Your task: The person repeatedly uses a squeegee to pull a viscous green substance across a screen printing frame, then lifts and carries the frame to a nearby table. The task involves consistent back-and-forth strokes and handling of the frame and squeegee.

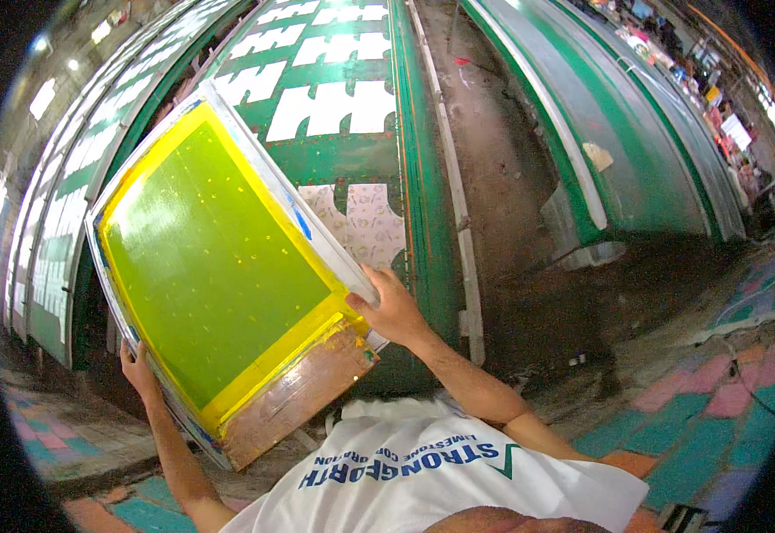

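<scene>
I hold a large screen-printing frame (214, 258) tilted up over the end of a long green printing table (423, 222). Its mesh is green-yellow with a yellow border and a white rim. A wooden squeegee (299, 395) lies along the frame's near edge. My left hand (139, 369) grips the lower left edge of the frame. My right hand (392, 311) grips its right edge near the lower corner. White cut fabric pieces (330, 107) lie in rows on the table beyond; a patterned piece (361, 222) lies just past the frame.
A second long green table (610, 133) runs along the right, with a dirt aisle (503, 178) between. Another table with white pieces (59, 213) stretches on the left. The floor near me has pink, teal and orange tiles (725, 409). Cluttered shelves (716, 80) stand far right.
</scene>
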Motion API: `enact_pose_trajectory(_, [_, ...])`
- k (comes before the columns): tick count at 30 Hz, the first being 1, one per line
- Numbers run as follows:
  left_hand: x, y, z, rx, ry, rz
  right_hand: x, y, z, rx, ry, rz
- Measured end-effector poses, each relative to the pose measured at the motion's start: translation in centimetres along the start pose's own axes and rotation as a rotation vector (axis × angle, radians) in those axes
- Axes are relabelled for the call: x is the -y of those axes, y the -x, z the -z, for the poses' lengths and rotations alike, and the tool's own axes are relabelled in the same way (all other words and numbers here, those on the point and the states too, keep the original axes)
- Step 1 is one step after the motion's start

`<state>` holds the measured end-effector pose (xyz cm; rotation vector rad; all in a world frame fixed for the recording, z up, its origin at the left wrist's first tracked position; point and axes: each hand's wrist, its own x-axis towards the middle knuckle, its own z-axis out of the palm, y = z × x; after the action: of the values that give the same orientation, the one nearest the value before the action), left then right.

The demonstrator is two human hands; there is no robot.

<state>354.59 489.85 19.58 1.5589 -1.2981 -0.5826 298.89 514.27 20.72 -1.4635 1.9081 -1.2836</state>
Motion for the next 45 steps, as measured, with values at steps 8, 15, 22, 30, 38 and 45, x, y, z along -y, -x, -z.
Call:
enact_pose_trajectory(8, [2.2,5.9,-5.0,-0.024,0.292,0.131,-2.3,-2.5,6.4,0.045,0.031,0.003])
enact_pose_trajectory(15, [-7.9,12.9,-19.2,-0.059,0.446,0.087,-13.3,-9.1,21.2,-0.006,0.040,0.078])
enact_pose_trajectory(22, [-27.9,23.4,-39.6,0.148,0.484,0.168,-25.5,-5.4,43.4,-0.280,0.141,-0.017])
enact_pose_trajectory(30, [-46.1,33.7,-61.8,0.425,0.242,-0.102,-32.1,8.8,61.5,-0.624,0.024,-0.182])
enact_pose_trajectory(38, [-57.1,36.7,-74.5,0.584,0.234,-0.310,-33.6,11.6,70.2,-0.760,0.105,-0.205])
enact_pose_trajectory(45, [-62.7,28.8,-84.1,0.603,0.256,-0.354,-35.0,-0.3,71.5,-0.842,0.054,-0.210])
